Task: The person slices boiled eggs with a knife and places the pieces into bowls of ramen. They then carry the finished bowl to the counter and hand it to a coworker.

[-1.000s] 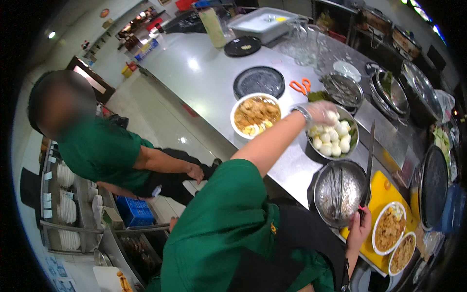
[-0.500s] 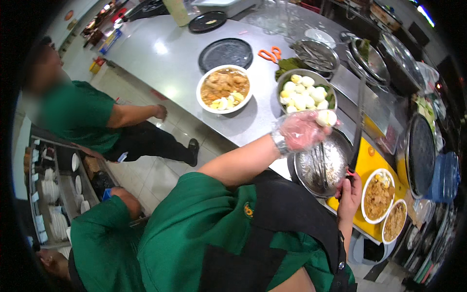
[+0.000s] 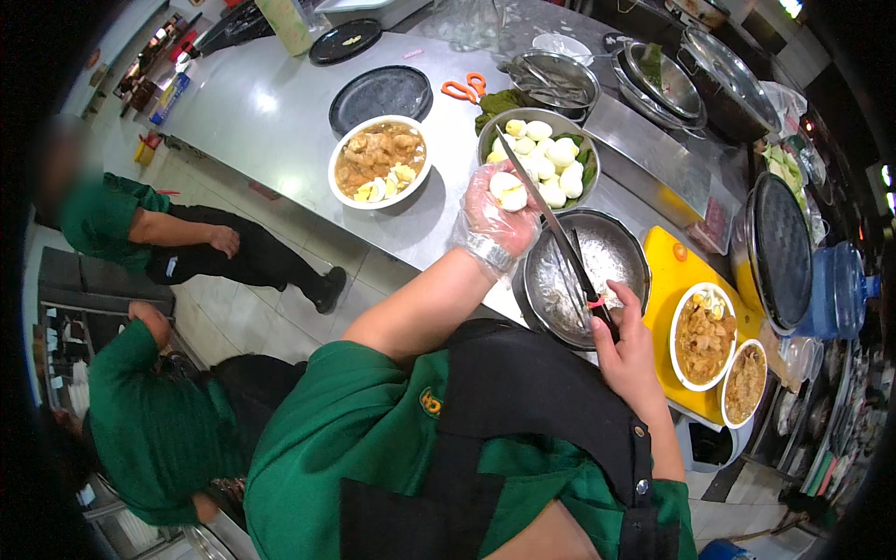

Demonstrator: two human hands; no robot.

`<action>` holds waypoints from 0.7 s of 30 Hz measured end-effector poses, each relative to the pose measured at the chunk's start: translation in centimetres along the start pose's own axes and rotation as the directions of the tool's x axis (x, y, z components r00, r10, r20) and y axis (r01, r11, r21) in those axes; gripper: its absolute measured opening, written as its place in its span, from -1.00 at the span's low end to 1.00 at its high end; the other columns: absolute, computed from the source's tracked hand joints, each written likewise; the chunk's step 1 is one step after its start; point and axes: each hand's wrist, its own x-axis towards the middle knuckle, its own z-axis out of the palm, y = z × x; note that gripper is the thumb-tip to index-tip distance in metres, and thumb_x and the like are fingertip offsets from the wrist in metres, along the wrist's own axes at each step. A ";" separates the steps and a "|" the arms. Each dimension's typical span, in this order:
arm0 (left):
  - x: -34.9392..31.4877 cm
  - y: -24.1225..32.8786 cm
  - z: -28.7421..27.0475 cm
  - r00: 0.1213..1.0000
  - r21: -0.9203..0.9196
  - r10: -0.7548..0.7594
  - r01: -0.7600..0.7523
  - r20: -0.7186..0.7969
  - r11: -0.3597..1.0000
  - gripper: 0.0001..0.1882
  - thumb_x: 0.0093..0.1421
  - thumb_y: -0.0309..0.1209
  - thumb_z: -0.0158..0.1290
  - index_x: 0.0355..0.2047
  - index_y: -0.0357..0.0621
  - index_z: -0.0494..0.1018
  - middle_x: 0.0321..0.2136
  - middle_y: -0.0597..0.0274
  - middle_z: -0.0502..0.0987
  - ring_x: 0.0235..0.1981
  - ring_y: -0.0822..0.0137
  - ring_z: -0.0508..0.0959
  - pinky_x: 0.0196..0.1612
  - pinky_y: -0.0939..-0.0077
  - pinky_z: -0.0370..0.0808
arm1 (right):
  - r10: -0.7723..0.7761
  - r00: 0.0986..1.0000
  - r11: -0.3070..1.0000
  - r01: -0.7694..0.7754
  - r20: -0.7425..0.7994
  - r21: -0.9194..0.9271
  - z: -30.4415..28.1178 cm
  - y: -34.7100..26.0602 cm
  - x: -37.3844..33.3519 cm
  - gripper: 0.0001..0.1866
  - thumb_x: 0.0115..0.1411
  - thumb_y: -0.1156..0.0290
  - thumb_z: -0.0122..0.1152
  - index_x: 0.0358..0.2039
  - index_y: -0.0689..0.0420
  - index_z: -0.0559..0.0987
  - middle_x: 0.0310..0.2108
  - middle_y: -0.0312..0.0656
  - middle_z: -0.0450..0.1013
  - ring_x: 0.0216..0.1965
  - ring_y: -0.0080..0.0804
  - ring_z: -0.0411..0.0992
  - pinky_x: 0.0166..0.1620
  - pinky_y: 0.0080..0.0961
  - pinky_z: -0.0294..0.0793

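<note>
My left hand (image 3: pixel 487 222), in a clear plastic glove, cups a peeled boiled egg (image 3: pixel 509 192) in its palm. The egg seems split, with a line between two white parts. In my bare right hand (image 3: pixel 627 343) is the black handle of a long knife (image 3: pixel 566 245), with a red band near its blade. The blade slants up and left, passing close beside the egg; whether it touches cannot be made out. Just beyond is a metal bowl (image 3: pixel 597 161) of peeled eggs lined with green leaves. Under the knife stands a metal pot (image 3: pixel 644 266) with utensils inside.
A white bowl of stew with cut eggs (image 3: pixel 381 161) stands left, before a black round tray (image 3: pixel 378 93). Orange scissors (image 3: pixel 464 89) lie beyond. Two more food bowls (image 3: pixel 705 336) (image 3: pixel 744 381) stand on a yellow board (image 3: pixel 659 280). Two co-workers (image 3: pixel 93 210) (image 3: pixel 159 439) are at left.
My left hand has drawn back from the egg bowl with the egg, now palm up. The knife has swung from upright to a leftward slant beside it. The co-workers have shifted; the view has moved.
</note>
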 end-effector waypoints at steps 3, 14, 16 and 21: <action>-0.8 -0.3 0.4 0.999 0.040 0.045 -0.044 -0.027 0.998 -0.70 0.36 -0.14 -0.18 -0.29 -0.10 0.37 -0.43 0.20 0.49 -0.43 0.27 0.50 -0.36 0.38 0.53 | -0.251 0.968 0.968 0.251 -0.012 -0.030 0.0 -0.1 0.2 -0.47 0.32 0.47 0.05 0.30 0.15 0.29 -0.24 0.12 0.52 -0.21 0.00 0.54 -0.12 -0.33 0.49; -4.0 -2.0 1.9 0.987 0.012 0.136 -0.136 -0.091 0.991 -0.73 0.33 -0.18 -0.13 -0.36 -0.12 0.32 -0.50 0.20 0.43 -0.47 0.24 0.50 -0.35 0.38 0.58 | -0.408 0.908 0.900 0.417 0.094 -0.125 -0.3 1.9 -1.2 -0.38 0.29 0.53 0.06 0.36 -0.08 0.27 -0.40 0.04 0.45 -0.39 0.01 0.47 -0.25 -0.23 0.46; -4.4 -2.4 1.7 0.983 0.013 0.151 -0.150 -0.103 0.989 -0.74 0.33 -0.19 -0.14 -0.37 -0.12 0.32 -0.50 0.20 0.44 -0.47 0.24 0.50 -0.35 0.37 0.57 | -0.414 0.904 0.895 0.425 0.103 -0.135 -0.5 2.2 -1.5 -0.37 0.28 0.54 0.07 0.36 -0.10 0.27 -0.44 0.02 0.42 -0.42 0.01 0.45 -0.27 -0.21 0.45; -5.1 -3.4 1.4 0.989 -0.010 0.142 -0.143 -0.043 0.990 -0.75 0.32 -0.21 -0.17 -0.40 -0.08 0.32 -0.51 0.21 0.43 -0.48 0.23 0.47 -0.37 0.36 0.52 | -0.411 0.905 0.887 0.425 0.110 -0.183 -1.4 2.9 -2.6 -0.35 0.26 0.54 0.08 0.36 -0.13 0.27 -0.46 0.01 0.38 -0.44 0.01 0.43 -0.30 -0.18 0.44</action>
